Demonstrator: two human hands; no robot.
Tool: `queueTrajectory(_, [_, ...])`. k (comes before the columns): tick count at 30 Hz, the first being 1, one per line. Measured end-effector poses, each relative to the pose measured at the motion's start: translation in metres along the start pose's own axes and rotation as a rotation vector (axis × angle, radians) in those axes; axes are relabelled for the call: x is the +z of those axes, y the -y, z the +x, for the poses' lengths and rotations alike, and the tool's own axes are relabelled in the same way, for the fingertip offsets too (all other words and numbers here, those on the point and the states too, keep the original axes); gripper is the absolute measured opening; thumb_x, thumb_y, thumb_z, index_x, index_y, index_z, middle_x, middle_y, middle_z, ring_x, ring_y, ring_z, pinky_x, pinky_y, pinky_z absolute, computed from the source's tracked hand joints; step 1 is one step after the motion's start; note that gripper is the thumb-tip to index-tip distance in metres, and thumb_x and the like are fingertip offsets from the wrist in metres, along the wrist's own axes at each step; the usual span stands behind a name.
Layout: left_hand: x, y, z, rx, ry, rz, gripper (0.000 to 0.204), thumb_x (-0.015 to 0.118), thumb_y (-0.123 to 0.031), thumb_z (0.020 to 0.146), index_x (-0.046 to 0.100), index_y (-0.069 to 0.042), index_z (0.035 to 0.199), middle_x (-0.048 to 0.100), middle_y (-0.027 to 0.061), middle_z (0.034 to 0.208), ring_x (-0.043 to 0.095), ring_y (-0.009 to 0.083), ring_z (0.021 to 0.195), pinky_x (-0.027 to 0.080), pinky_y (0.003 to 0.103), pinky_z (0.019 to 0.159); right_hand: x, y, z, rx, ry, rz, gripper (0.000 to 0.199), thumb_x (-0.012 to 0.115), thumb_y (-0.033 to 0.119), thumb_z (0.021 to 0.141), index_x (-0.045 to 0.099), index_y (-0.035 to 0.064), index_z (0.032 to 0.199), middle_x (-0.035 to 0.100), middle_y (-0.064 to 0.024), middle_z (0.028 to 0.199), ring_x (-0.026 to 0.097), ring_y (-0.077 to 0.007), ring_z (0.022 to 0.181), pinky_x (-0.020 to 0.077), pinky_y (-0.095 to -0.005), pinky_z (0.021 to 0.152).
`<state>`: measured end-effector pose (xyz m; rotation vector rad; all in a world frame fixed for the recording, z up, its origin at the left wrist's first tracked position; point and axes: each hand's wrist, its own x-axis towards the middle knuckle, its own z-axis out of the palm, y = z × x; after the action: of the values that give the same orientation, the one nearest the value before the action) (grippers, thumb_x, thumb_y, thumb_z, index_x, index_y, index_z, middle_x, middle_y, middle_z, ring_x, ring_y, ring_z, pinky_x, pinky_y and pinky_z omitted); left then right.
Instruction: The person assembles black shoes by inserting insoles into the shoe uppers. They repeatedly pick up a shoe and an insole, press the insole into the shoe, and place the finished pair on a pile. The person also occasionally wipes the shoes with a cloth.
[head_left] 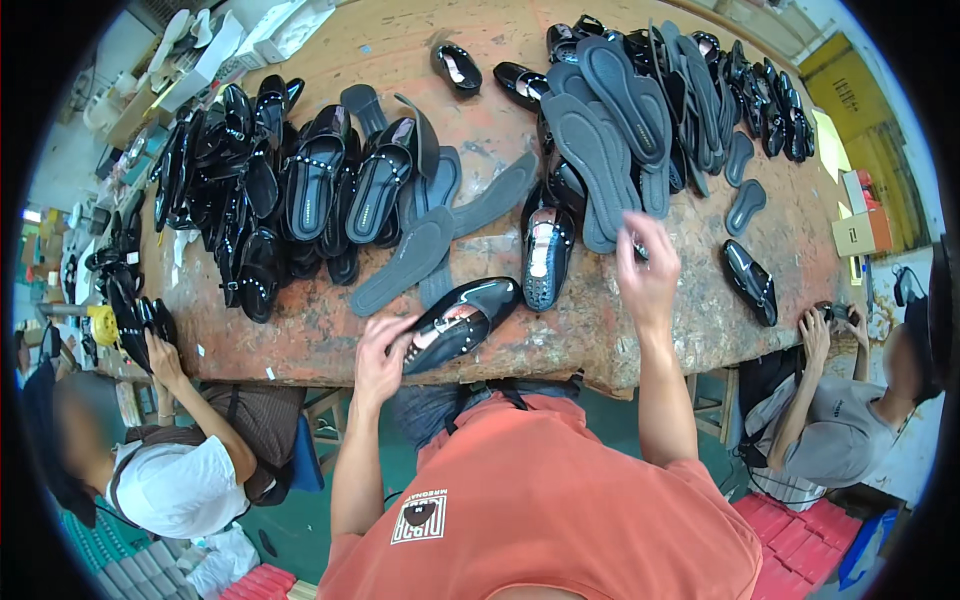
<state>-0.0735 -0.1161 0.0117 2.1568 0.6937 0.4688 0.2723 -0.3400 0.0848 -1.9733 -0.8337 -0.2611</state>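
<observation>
My left hand [382, 358] grips a shiny black shoe [478, 306] at its heel end, near the table's front edge. The shoe is tilted, with its toe to the upper right and its pale inside showing. Just beside the heel end of a dark grey insole [592, 165] is my right hand [652, 270], its fingers apart and nothing seen in them. Whether a fingertip touches that insole I cannot tell. Between my hands stands another black shoe with studs [546, 250]. Loose grey insoles [408, 262] lie left of it.
Piled black shoes [260, 180] cover the table's left part; more shoes [770, 105] and stacked insoles [700, 90] lie at the far right. A single shoe [750, 282] lies right of my right hand. Co-workers sit at both sides, their hands [165, 360] on shoes at left.
</observation>
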Motion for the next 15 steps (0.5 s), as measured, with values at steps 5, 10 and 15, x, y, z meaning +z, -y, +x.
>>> queueTrajectory(5, [0.0,-0.007,0.052,-0.023,0.223,0.2,0.032,0.069,-0.013,0.094,0.076,-0.003,0.123,0.072,0.0159,0.111,0.065,0.0408,0.112,0.05,0.048,0.103,0.048,0.001,0.077,-0.078,0.148,-0.519,0.073,0.088,0.037,0.086,0.06,0.0024,0.144,0.064,-0.0197,0.136,0.061,-0.0403,0.127,0.0531,-0.0479,0.106])
queueTrajectory(10, [-0.008,-0.052,0.058,-0.034,0.203,0.195,0.053,0.071,-0.016,0.09,0.065,-0.003,0.141,0.069,0.0185,0.13,0.063,0.0407,0.124,0.051,0.047,0.108,0.059,-0.017,0.094,0.06,0.147,-0.335,0.083,0.089,0.029,0.08,0.053,0.0003,0.148,0.061,-0.0247,0.127,0.06,-0.0473,0.122,0.0516,-0.051,0.107])
queueTrajectory(15, [0.013,-0.041,0.05,0.135,0.178,0.202,0.038,0.073,-0.016,0.093,0.072,-0.004,0.128,0.071,0.0177,0.125,0.066,0.0393,0.119,0.052,0.048,0.103,0.052,-0.028,0.091,0.052,0.216,-0.245,0.061,0.082,0.019,0.085,0.061,0.0018,0.139,0.062,-0.0229,0.134,0.063,-0.0424,0.119,0.049,-0.0516,0.103])
